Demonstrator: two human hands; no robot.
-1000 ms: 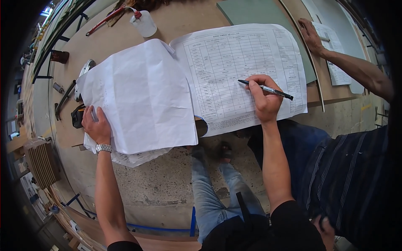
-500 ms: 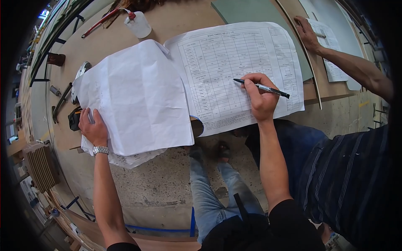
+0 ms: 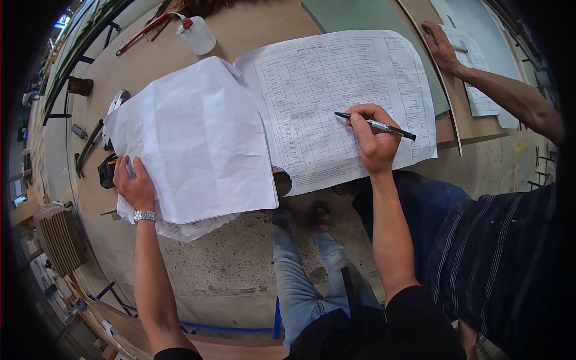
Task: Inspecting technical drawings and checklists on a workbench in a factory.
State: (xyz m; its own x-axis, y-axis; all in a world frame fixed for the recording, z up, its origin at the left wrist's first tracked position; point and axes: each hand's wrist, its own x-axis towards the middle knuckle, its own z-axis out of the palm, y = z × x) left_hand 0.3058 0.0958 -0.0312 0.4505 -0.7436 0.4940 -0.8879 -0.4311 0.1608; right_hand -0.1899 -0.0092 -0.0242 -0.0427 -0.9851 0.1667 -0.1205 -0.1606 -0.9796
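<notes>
My right hand [image 3: 373,139] grips a black pen [image 3: 375,125] with its tip resting on a large printed table sheet [image 3: 324,90] spread on the wooden workbench [image 3: 252,24]. My left hand [image 3: 134,186], with a metal wristwatch, presses flat on the lower left corner of a stack of creased white sheets [image 3: 192,144] folded over to the left. The sheets hang partly over the bench's front edge.
A white squeeze bottle with a red cap [image 3: 195,34] stands at the back. Metal hand tools [image 3: 99,135] lie left of the papers. Another person in a striped shirt [image 3: 498,246] stands at my right, one hand [image 3: 443,49] on separate papers. A grey-green board [image 3: 366,18] lies behind.
My right hand with the pen has shifted slightly left and up along the table sheet. My left hand stays on the stack's corner.
</notes>
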